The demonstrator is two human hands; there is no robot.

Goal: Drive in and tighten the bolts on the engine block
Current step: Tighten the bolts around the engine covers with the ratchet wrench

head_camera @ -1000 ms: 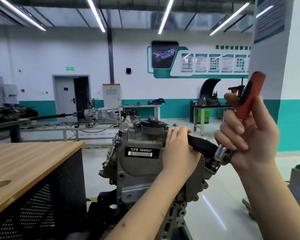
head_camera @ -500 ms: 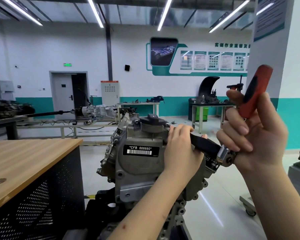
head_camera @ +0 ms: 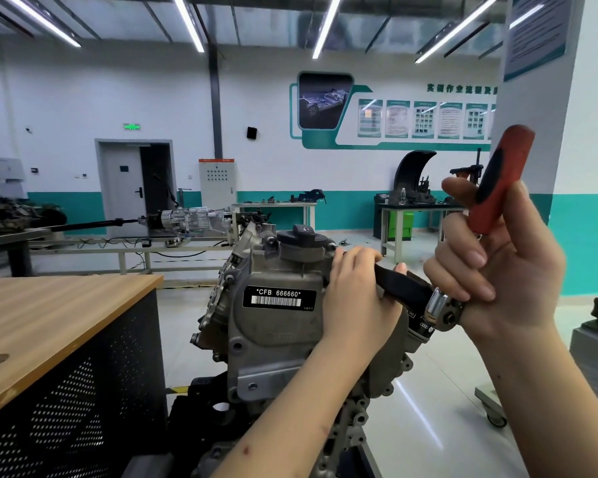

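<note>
right hand (head_camera: 491,267), right of centre, is wrapped around the red handle of the ratchet (head_camera: 497,181); the handle now stands slightly more upright than a second ago, so a tightening stroke appears under way. left hand (head_camera: 356,294), at centre, curls over the black strap (head_camera: 399,286) against the engine block (head_camera: 273,319), which fills the lower centre. the bolt is hidden behind the hands.

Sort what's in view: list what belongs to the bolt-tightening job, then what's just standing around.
In the job:
engine block
ratchet wrench, red handle gripped by the right hand
left hand, gripping the black extension

Standing around:
wooden-topped cabinet
gearbox on the far bench
electrical cabinet
</note>
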